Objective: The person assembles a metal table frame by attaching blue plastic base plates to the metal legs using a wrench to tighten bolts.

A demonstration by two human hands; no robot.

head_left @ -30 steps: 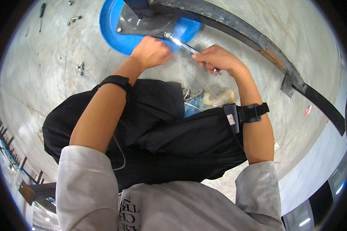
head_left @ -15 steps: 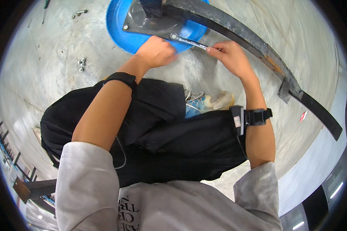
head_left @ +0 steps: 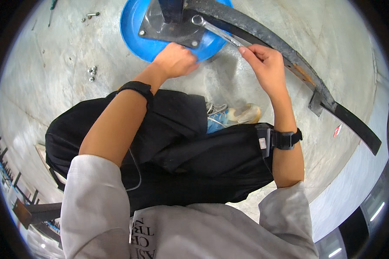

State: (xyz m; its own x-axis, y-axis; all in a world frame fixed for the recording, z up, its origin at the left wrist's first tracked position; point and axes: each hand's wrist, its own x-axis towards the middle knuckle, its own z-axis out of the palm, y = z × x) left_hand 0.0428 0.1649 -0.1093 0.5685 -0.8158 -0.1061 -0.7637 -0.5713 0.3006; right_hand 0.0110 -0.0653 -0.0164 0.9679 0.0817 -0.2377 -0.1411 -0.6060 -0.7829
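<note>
My right hand [head_left: 266,64] pinches the shank of a silver ring-ended wrench [head_left: 220,34]. The wrench's ring lies over a black steel plate [head_left: 168,32], apart from the bolt head [head_left: 194,43] at the plate's near right corner. Another bolt head [head_left: 142,33] sits at the near left corner. Beneath the plate is a round blue disc [head_left: 132,36]. At the disc's near rim my left hand [head_left: 177,61] is closed, its fingers curled; whatever they hold is hidden. A black upright post [head_left: 172,11] rises from the plate.
A long curved black steel bar [head_left: 272,39] sweeps from the plate to the right, with a small bracket [head_left: 316,102] on it. Several nuts [head_left: 91,73] lie on the concrete floor at left, with loose bolts [head_left: 90,15] and a screwdriver [head_left: 52,13] farther off. My shoe [head_left: 242,114] is close by.
The wrench's ring has come off the near right bolt head and moved up and away over the plate. My right hand has shifted slightly right. My left hand stays at the disc's rim.
</note>
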